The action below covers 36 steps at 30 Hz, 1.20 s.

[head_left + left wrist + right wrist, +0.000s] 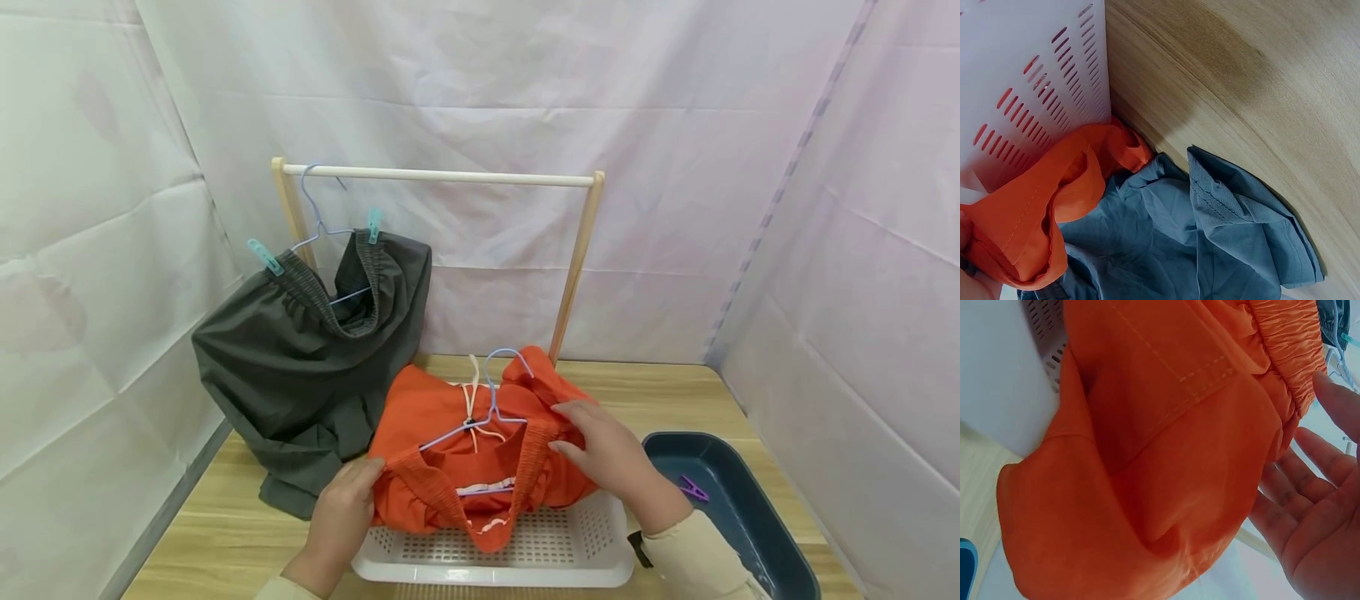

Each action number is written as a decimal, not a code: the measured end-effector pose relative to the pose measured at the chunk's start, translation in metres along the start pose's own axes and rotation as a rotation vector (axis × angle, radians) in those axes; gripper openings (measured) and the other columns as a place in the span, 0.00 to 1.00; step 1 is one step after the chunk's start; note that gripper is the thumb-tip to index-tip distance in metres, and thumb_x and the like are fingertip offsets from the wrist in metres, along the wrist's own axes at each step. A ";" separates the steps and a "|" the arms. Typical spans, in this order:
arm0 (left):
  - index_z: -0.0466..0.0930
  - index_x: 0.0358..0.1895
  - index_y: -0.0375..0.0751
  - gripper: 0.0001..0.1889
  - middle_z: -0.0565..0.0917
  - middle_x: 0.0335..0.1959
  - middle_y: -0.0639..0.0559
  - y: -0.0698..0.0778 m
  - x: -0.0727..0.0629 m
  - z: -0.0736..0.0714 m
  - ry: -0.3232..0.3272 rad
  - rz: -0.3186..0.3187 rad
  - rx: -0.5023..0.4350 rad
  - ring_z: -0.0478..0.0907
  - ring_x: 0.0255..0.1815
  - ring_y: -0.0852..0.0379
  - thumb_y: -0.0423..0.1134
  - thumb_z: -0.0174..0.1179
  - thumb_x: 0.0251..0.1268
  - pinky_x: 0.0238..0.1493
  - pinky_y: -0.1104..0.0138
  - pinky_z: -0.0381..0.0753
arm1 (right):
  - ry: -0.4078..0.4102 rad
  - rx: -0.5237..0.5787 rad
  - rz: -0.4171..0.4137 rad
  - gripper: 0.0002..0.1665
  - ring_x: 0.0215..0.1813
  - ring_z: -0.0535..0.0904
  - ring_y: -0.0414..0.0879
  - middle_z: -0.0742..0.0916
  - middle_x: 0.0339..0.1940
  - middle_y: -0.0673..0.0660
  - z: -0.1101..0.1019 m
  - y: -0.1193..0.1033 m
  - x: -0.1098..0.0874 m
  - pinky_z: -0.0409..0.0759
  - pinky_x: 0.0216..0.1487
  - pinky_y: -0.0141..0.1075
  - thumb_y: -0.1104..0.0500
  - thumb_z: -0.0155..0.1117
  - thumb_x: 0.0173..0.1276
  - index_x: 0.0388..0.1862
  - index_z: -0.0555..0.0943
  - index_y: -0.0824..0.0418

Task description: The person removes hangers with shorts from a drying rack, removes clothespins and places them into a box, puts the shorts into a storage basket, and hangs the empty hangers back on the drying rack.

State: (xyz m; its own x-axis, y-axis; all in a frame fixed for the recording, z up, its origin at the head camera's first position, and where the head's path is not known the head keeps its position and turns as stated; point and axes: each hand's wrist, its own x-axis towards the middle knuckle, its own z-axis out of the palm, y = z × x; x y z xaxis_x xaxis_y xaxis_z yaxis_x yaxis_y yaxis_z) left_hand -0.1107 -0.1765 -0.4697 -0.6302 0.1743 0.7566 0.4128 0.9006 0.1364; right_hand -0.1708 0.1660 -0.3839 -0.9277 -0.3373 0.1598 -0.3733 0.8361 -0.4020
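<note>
Orange elastic-waist shorts (pixel 450 400) with a white drawstring lie over a white basket, the waist opening towards me. A light purple hanger (pixel 493 412) sits at the waistband, its hook upright. My left hand (pixel 341 508) grips the shorts at the left end of the waistband; in the left wrist view only a bit of that hand shows beside the orange cloth (pixel 1016 237). At the right end is my right hand (pixel 603 446), its fingers relaxed and spread. The right wrist view has its thumb and fingertips right at the gathered waistband (pixel 1291 356).
Dark grey trousers (pixel 300 358) hang by two teal clips (pixel 266 257) from a second purple hanger (pixel 318 227) on a wooden rack (pixel 450 175). The white perforated basket (pixel 495 575) stands in front. A dark blue tray (pixel 780 533) at right holds a purple clip (pixel 693 489).
</note>
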 end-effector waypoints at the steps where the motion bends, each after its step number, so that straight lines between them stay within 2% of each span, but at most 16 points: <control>1: 0.81 0.38 0.34 0.20 0.84 0.32 0.44 0.000 0.000 0.000 0.001 0.000 0.000 0.82 0.35 0.49 0.15 0.64 0.35 0.34 0.60 0.85 | -0.005 0.001 -0.001 0.34 0.59 0.77 0.55 0.81 0.59 0.57 0.000 -0.001 0.001 0.78 0.55 0.55 0.52 0.73 0.58 0.63 0.76 0.57; 8: 0.81 0.38 0.35 0.20 0.84 0.31 0.45 0.000 0.000 0.001 0.003 0.004 -0.004 0.82 0.34 0.50 0.15 0.64 0.36 0.34 0.60 0.85 | -0.049 -0.022 -0.010 0.30 0.57 0.78 0.53 0.83 0.55 0.55 0.003 -0.005 0.005 0.78 0.57 0.53 0.52 0.71 0.59 0.60 0.78 0.58; 22: 0.81 0.38 0.34 0.21 0.84 0.31 0.44 -0.001 -0.001 0.000 0.007 0.019 -0.004 0.82 0.35 0.49 0.14 0.62 0.35 0.35 0.60 0.85 | -0.046 -0.070 -0.084 0.21 0.52 0.80 0.50 0.85 0.48 0.53 0.005 -0.010 0.009 0.80 0.55 0.49 0.55 0.71 0.60 0.52 0.81 0.59; 30: 0.81 0.37 0.35 0.21 0.84 0.31 0.45 0.000 -0.003 -0.003 0.001 0.005 -0.007 0.82 0.35 0.50 0.15 0.65 0.35 0.34 0.60 0.85 | -0.046 -0.089 -0.088 0.11 0.36 0.77 0.41 0.81 0.33 0.44 0.009 -0.014 0.012 0.81 0.44 0.39 0.56 0.70 0.60 0.40 0.79 0.54; 36: 0.81 0.38 0.37 0.18 0.84 0.32 0.46 0.000 -0.002 -0.005 -0.050 -0.029 -0.025 0.82 0.35 0.50 0.19 0.68 0.40 0.35 0.60 0.85 | -0.026 -0.086 -0.043 0.11 0.34 0.77 0.42 0.81 0.30 0.45 0.008 -0.019 0.007 0.83 0.42 0.40 0.57 0.70 0.60 0.39 0.79 0.53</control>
State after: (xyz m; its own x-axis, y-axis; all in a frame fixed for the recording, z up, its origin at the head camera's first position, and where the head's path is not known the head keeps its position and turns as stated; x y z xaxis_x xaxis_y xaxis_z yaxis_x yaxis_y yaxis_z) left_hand -0.1060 -0.1784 -0.4684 -0.6739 0.1680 0.7195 0.4094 0.8955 0.1744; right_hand -0.1701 0.1448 -0.3826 -0.9110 -0.3836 0.1517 -0.4124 0.8544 -0.3160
